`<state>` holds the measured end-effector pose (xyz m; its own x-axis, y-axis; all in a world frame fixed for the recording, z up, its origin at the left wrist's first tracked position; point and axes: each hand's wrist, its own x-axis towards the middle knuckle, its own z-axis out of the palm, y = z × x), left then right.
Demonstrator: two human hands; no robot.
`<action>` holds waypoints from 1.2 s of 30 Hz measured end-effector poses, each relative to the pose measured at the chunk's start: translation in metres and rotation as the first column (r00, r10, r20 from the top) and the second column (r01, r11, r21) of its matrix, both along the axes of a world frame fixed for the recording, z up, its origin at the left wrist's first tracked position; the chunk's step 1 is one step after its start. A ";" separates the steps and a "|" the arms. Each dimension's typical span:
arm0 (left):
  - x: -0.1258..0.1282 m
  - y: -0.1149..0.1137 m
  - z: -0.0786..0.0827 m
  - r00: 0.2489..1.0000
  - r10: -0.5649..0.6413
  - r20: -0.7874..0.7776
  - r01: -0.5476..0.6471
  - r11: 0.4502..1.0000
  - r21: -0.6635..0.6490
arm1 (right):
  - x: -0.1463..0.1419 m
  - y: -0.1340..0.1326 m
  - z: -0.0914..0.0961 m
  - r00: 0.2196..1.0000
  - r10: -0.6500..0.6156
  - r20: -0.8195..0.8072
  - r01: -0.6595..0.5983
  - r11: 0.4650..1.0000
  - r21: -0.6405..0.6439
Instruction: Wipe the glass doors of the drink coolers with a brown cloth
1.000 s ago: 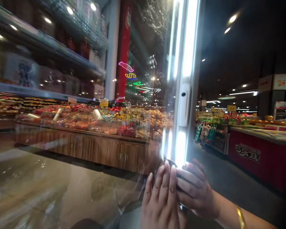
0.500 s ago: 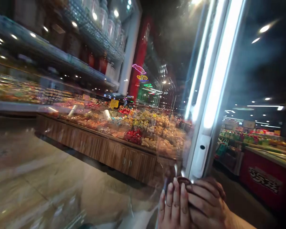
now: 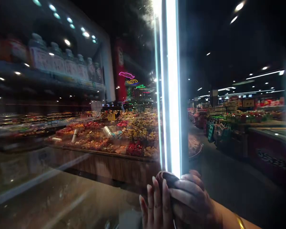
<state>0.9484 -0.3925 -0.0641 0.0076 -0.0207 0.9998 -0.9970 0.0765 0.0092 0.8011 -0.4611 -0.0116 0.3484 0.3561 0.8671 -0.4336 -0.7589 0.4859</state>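
Note:
A glass door (image 3: 130, 183) with a bright white light strip (image 3: 173, 82) along its edge stands in front of me. Around the foot of the strip is a dark brown, cloth-like piece (image 3: 168, 176), partly hidden by my fingers. My right hand (image 3: 193, 198) comes from the lower right and wraps its fingers round this piece at the door's edge. Left of it, my left hand (image 3: 156, 205) points upward with its fingers stretched and slightly apart, lying along the glass beside the brown piece. The lower part of that hand is out of frame.
Several bottles (image 3: 69, 65) line a shelf at upper left. Beyond the glass lies a wide counter (image 3: 105, 167) of packed food. At right, a floor aisle (image 3: 216, 171) runs past bags (image 3: 211, 130) and another display counter (image 3: 259, 156).
The view has levelled, and the light strip now stands nearly upright, farther left. Both hands appear farther left, still at the door's edge. A gold bracelet on my right wrist has come into view.

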 end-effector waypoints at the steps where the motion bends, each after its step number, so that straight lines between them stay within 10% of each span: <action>1: -0.002 0.007 0.023 0.999 -0.034 -0.010 0.034 0.999 0.041 | 0.002 0.004 0.021 0.997 0.050 0.059 -0.051 0.999 0.009; 5: -0.015 0.030 0.100 0.995 -0.096 0.000 0.095 0.982 0.163 | 0.003 0.018 0.075 0.979 0.134 0.157 -0.141 0.989 0.036; 12: -0.029 0.050 0.118 0.997 0.026 0.075 -0.040 0.980 0.194 | -0.010 0.018 0.069 0.971 0.195 0.140 -0.205 0.977 0.063; 17: -0.058 0.064 0.186 0.991 0.043 0.123 -0.073 0.965 0.251 | -0.007 0.000 0.121 0.881 0.432 0.194 -0.449 0.892 0.051; 21: -0.086 0.066 0.213 0.974 0.181 0.138 -0.213 0.938 0.273 | -0.002 -0.007 0.141 0.696 0.676 0.242 -0.711 0.694 0.108; 29: -0.137 0.058 0.149 0.834 0.548 0.072 -0.539 0.779 0.320 | -0.001 -0.022 0.069 0.374 0.851 0.368 -0.919 0.287 0.271; 36: -0.166 0.049 0.208 0.730 0.669 0.140 -0.673 0.667 0.320 | 0.007 -0.020 0.125 0.061 0.858 0.511 -0.945 -0.114 0.305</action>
<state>0.7822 -0.3440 0.1434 0.1401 -0.3367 0.9311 -0.7779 -0.6192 -0.1069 0.8085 -0.4811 0.1138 -0.0380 -0.1767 0.9835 0.8464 -0.5289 -0.0623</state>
